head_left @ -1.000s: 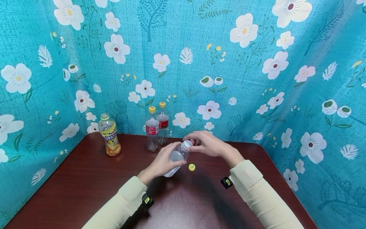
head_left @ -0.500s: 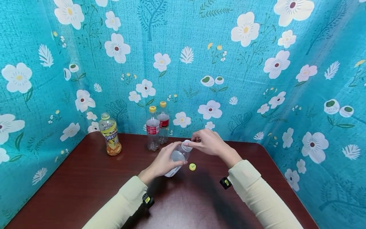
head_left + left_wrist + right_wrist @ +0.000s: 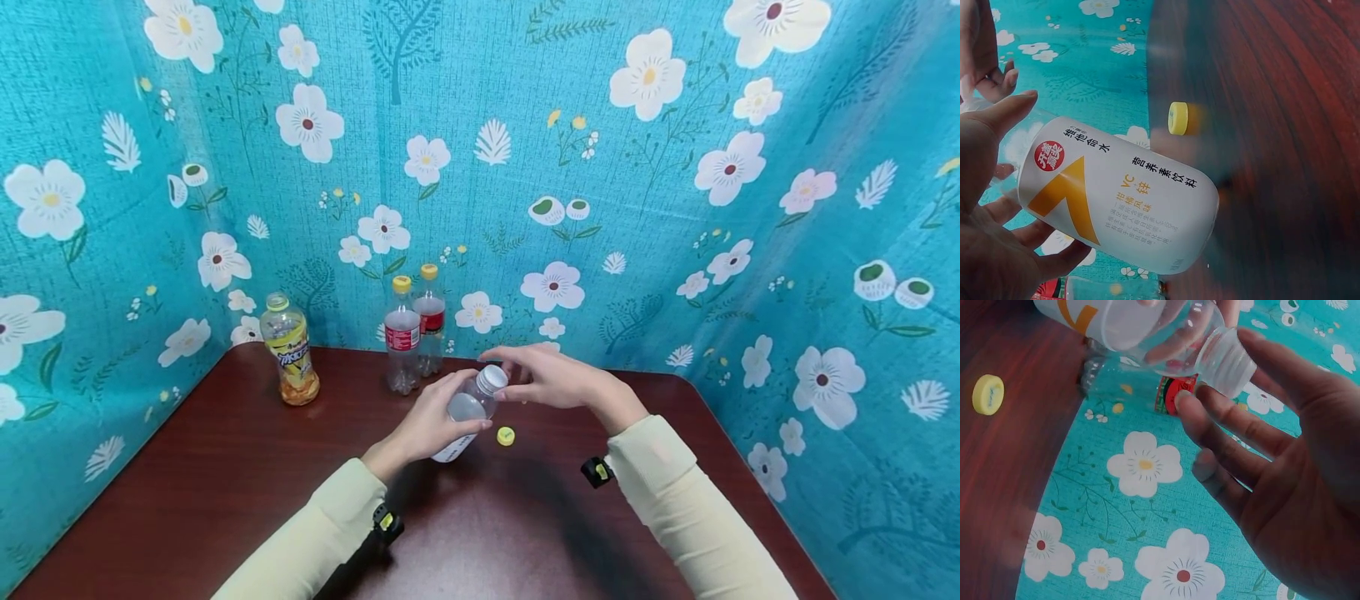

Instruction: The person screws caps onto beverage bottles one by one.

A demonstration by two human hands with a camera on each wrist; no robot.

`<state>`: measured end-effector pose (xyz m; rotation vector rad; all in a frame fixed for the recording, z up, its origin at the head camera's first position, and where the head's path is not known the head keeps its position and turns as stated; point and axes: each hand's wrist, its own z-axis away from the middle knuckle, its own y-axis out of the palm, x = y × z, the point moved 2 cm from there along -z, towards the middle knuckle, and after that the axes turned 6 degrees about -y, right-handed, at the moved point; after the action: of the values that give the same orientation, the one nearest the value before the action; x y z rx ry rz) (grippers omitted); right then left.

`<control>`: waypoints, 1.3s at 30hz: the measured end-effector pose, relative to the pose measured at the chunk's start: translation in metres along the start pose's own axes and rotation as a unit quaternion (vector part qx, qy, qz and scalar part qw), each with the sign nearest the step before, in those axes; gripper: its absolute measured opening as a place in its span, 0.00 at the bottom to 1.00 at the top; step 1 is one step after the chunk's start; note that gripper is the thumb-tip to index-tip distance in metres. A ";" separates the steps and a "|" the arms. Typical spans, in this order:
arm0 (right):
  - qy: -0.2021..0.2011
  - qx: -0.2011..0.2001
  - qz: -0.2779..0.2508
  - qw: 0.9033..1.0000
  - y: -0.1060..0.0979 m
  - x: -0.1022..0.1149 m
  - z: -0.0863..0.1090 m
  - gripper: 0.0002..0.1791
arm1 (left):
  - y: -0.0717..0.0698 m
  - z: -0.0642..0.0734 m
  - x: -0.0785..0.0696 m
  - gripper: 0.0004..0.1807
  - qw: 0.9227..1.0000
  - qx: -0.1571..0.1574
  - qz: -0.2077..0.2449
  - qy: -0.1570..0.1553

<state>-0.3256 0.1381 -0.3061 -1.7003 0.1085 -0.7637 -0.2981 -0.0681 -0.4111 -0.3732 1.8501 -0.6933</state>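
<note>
While the left hand (image 3: pixel 427 417) grips a bottle (image 3: pixel 1122 197) (labelled "VC"), the right hand (image 3: pixel 558 379) spreads loosely by its neck (image 3: pixel 1227 361).

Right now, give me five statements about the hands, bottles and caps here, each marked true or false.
1. The left hand grips the white-label bottle. True.
2. The white-label bottle stands upright. False: it is tilted.
3. The right hand holds the loose cap. False: the loose cap lies on the table.
4. Both red-label bottles wear yellow caps. True.
5. The yellow-label bottle stands right of the red-label bottles. False: in the head view, the yellow-label bottle stands left of them.
</note>
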 end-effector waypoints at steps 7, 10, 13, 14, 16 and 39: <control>0.053 -0.060 0.096 0.992 0.006 -0.001 -0.006 0.18 | 0.001 0.000 0.000 0.41 1.000 0.010 0.002 0.007; 0.084 -0.091 0.129 0.984 0.008 -0.004 -0.005 0.29 | 0.001 0.001 0.000 0.42 1.000 0.009 0.002 0.007; 0.099 -0.101 0.131 0.981 0.008 -0.007 -0.002 0.31 | 0.001 0.002 0.001 0.42 1.000 0.003 0.006 0.001; 0.097 -0.101 0.127 0.982 0.007 -0.008 -0.001 0.30 | 0.000 0.002 0.001 0.42 1.000 0.002 0.006 -0.002; 0.087 -0.098 0.112 0.985 0.006 -0.008 0.000 0.25 | 0.000 0.003 0.001 0.42 1.000 0.001 0.008 -0.004; 0.032 -0.067 0.137 0.988 0.012 0.004 -0.008 0.18 | 0.000 0.002 0.002 0.39 1.000 -0.006 0.010 0.028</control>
<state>-0.3229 0.1260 -0.3152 -1.7424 0.4373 -0.6150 -0.2968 -0.0697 -0.4134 -0.3466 1.9103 -0.6856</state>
